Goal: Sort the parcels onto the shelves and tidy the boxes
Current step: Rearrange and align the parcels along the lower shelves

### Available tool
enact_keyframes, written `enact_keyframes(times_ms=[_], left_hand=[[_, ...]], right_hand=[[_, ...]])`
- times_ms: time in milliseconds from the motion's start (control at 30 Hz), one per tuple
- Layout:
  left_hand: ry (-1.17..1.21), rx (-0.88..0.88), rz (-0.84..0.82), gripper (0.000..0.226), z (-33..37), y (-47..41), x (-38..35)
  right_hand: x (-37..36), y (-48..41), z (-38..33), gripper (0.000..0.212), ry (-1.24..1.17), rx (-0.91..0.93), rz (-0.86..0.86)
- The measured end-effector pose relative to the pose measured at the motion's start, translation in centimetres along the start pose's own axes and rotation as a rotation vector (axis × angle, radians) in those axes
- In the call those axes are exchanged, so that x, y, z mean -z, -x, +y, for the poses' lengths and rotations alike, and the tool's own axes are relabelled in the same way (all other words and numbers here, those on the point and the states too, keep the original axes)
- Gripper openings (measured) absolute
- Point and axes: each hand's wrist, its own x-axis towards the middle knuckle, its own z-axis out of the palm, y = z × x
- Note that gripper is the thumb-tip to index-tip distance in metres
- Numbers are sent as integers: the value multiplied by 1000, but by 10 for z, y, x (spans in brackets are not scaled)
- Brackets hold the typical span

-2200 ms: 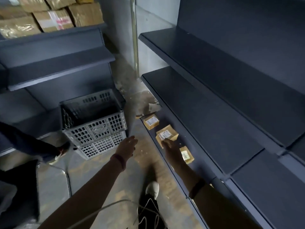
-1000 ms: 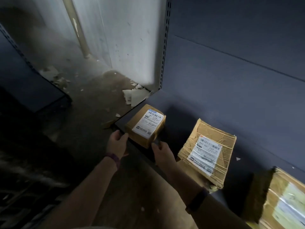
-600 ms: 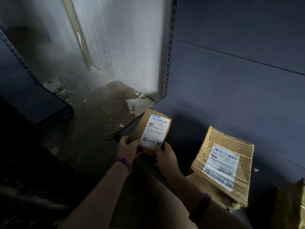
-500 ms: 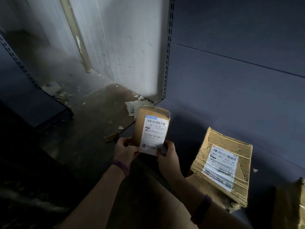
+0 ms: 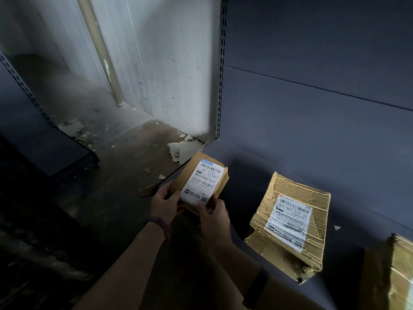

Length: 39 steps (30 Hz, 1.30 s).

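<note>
Parcel [image 5: 202, 183] tilted, label up, long axis leaning right.

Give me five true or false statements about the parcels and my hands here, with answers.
1. Both the left hand and the right hand hold the small parcel. True.
2. The small parcel's label faces away from the camera. False: its label faces the camera.
3. The taped parcel touches the small parcel. False: bare bottom shelf shows between them.
4. A third parcel shows at the right edge. True.
5. The ground beside the shelf is swept clean. False: torn paper scraps lie on the floor.
</note>
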Motion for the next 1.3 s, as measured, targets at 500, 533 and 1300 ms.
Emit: enact_keyframes(times_ms=[500,533,1300], left_hand=[[-337,-515,90,21,40,48,-87],[-354,-527,-1,18,38,57,-99],[-485,-208,-315,24,21,87,-154]], right_hand=[[87,7,-76,34,461,293,80],[102,7,-79,33,497,338,148],[233,3,-33,23,44,117,336]])
